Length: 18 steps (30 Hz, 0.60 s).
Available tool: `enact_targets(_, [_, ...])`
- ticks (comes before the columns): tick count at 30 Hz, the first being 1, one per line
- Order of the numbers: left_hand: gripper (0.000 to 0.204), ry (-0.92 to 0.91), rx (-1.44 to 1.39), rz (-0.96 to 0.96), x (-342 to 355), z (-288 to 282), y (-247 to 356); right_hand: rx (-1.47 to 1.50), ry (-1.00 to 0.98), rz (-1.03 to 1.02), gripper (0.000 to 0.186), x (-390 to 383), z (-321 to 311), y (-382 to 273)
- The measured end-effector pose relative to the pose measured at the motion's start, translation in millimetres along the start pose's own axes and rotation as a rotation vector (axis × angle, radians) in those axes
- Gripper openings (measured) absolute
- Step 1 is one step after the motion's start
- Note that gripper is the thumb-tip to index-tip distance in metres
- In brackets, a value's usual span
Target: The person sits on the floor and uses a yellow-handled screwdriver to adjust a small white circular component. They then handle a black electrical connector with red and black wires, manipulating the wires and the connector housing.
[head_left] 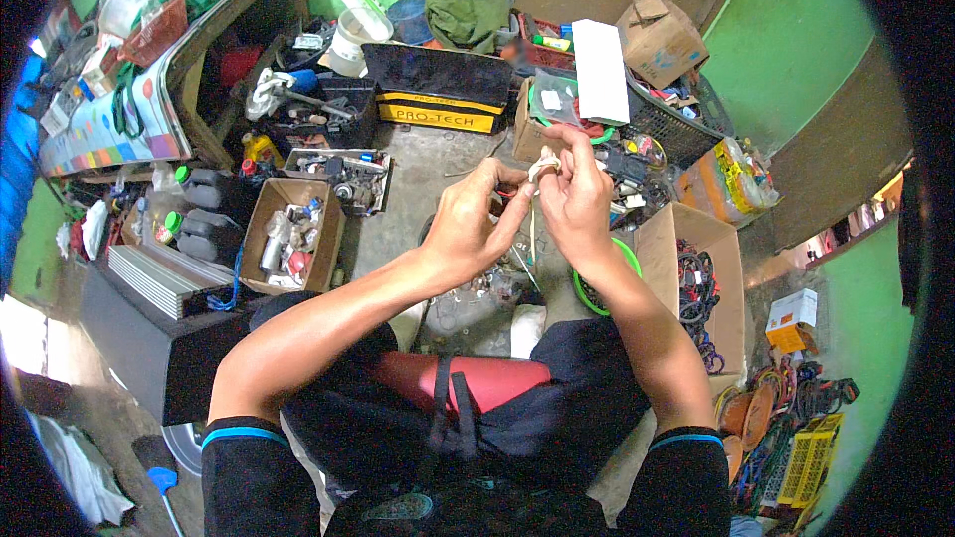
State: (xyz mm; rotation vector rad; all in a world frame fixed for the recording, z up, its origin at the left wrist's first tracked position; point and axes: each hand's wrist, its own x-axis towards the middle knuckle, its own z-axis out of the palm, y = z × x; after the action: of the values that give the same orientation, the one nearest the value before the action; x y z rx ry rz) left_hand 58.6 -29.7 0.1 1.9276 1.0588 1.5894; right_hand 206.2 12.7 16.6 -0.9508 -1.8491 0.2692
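Raised in front of me, my left hand and my right hand meet at the fingertips. Between them is a small white piece, perhaps a connector, with a pale thin cord hanging below it. My right thumb and fingers pinch the white piece. The left thumb and forefinger close in at its left side, and a bit of something dark and red shows behind that hand. Below on the floor lie greyish metal parts, partly hidden by my hands. What exactly the left fingers grip is too small to make out.
A cardboard box of cables and a green-rimmed basin stand to the right. At left are a carton of parts, black jugs and a black cabinet. A black-and-yellow case stands ahead.
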Motion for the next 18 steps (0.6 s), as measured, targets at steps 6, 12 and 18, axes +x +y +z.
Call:
enact_targets(6, [0.016,0.108,0.032,-0.148,4,-7,-6,0.494,-0.213,0.462,0.014,3,6,0])
enact_targets(12, [0.016,0.111,-0.264,-0.424,10,-23,-10,0.512,-0.593,0.367,0.019,12,-13,17])
enact_targets(18, [0.017,0.086,-0.305,-0.38,14,-22,-12,0.765,-0.353,0.299,0.025,8,-18,28])
